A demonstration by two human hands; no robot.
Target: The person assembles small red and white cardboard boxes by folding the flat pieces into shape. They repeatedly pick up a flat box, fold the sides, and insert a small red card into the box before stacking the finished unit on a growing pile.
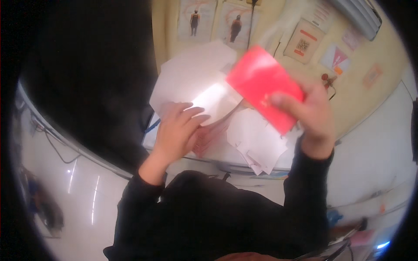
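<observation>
A small white surface is set against a yellowish wall. It is covered by loose white paper sheets, some overhanging its near edge.

Flat red rectangular paper packet, held aloft at centre. Wall behind: two pale posters with dark figures; beige card with red bars; white sign with pink triangle.

We see both arms in long black sleeves, plain fabric, no cuffs buttons or markings visible. Sleeves end at the wrists; left hand and right hand are bare, no gloves, rings or watch. Torso also in black, w/ soft folds.
</observation>
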